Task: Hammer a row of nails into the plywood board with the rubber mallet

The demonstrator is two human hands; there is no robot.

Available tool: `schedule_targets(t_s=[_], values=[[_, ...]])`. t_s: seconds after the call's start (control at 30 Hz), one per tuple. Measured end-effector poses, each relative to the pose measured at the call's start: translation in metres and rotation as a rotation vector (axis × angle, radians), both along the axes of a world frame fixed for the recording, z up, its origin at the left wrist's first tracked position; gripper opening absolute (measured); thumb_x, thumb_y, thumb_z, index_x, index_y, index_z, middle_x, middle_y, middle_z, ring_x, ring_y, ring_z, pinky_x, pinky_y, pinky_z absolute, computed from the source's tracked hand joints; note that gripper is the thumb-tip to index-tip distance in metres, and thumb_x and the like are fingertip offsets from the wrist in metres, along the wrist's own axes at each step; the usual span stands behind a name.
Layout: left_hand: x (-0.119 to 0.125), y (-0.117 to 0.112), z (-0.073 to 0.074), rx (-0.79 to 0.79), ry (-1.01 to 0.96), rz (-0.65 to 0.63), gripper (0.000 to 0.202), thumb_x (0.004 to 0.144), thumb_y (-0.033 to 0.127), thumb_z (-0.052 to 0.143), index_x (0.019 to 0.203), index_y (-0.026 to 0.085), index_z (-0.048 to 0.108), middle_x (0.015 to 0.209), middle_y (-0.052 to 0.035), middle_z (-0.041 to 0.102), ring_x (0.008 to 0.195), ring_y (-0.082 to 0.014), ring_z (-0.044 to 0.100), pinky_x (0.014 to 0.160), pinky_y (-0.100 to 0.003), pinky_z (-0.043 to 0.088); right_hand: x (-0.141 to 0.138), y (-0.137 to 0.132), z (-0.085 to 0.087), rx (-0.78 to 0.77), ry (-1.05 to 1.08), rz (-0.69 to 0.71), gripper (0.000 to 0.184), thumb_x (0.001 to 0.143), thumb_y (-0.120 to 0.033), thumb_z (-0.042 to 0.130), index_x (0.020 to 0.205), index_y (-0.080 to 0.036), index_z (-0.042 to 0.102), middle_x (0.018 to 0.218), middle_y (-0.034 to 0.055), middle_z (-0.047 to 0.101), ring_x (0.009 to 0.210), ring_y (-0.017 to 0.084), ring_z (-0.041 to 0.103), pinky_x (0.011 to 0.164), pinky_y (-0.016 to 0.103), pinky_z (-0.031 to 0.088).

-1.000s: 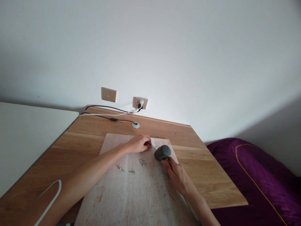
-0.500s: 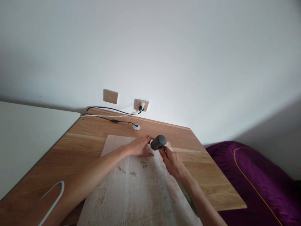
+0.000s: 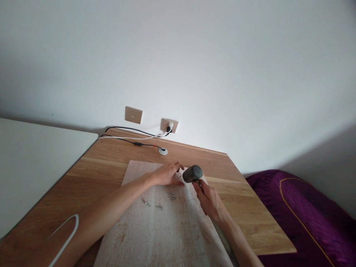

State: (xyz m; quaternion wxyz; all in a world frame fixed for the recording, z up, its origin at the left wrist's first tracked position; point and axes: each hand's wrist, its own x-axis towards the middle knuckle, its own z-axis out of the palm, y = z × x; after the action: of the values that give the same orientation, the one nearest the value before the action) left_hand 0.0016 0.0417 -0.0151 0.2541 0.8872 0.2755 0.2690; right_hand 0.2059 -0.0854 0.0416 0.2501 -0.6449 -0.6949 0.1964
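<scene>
A mallet (image 3: 192, 174) with a dark cylindrical head is in my right hand (image 3: 207, 196), whose fingers are wrapped round its handle near the head. The head hangs over the far right part of a pale wooden board (image 3: 155, 237). My left hand (image 3: 168, 174) rests at the board's far end, just left of the mallet head, with thumb and forefinger apart. Whether something small stands between those fingers is too unclear to tell. Closer to me on the board lie a small cluster of nails (image 3: 172, 196) and two other small metal pieces, one a thin nail (image 3: 160, 207).
The board lies on a wooden desk (image 3: 250, 211). Behind it are a cable grommet (image 3: 162, 151), black and white cables (image 3: 137, 144) and a wall socket (image 3: 169, 125). A white panel (image 3: 36, 163) stands left, a purple cover (image 3: 303, 207) right. A white cord (image 3: 65, 243) crosses near my left arm.
The mallet head has shifted slightly right and down, away from my left hand. My left hand stays in about the same place on the board. The whole view has shifted a little.
</scene>
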Motion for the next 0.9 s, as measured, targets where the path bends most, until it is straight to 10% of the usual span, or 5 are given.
schedule_targets(t_s=[0.33, 0.9], values=[[0.002, 0.001, -0.001, 0.043, -0.006, 0.049, 0.015, 0.092, 0.029, 0.075, 0.086, 0.017, 0.069, 0.093, -0.0035, 0.064, 0.082, -0.0172, 0.063, 0.072, -0.026, 0.041, 0.022, -0.032, -0.025, -0.038, 0.018, -0.024, 0.041, 0.106, -0.052, 0.037, 0.095, -0.023, 0.064, 0.077, 0.0052, 0.074, 0.075, 0.025, 0.073, 0.066, 0.031, 0.047], [0.003, -0.003, 0.004, 0.111, 0.017, 0.045, 0.013, 0.092, 0.017, 0.071, 0.080, 0.017, 0.067, 0.089, -0.0040, 0.065, 0.083, -0.0178, 0.063, 0.074, -0.027, 0.042, 0.022, -0.033, -0.029, 0.001, 0.015, 0.001, 0.035, 0.108, -0.048, 0.036, 0.096, -0.025, 0.060, 0.073, 0.0046, 0.069, 0.068, 0.026, 0.068, 0.063, 0.033, 0.044]])
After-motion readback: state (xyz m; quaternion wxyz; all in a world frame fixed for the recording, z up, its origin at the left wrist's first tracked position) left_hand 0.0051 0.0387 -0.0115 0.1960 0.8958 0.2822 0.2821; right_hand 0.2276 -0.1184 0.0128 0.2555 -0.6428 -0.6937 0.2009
